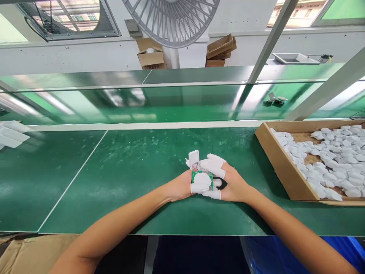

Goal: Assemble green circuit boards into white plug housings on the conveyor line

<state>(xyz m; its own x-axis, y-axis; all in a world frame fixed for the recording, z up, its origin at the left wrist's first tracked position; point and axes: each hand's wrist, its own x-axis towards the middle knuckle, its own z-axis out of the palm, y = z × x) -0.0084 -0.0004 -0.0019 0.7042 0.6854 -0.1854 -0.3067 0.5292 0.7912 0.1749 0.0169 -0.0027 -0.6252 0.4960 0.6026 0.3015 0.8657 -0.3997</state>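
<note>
A small green circuit board (pixel 207 176) sits mid-frame above the green bench (pixel 94 198), pinched between both hands. The left hand (pixel 179 185) presses a thumb down on it, and the right hand (pixel 234 184) curls its fingers around the far edge. Thin wires (pixel 194 166) lead to a white plastic casing (pixel 194 159) just beyond. A sharp pull could tear them loose, and the smooth white finger cots (pixel 212 164) could let the board slip. A cardboard tray (pixel 285 163) of white pieces (pixel 333 160) sits at right.
</note>
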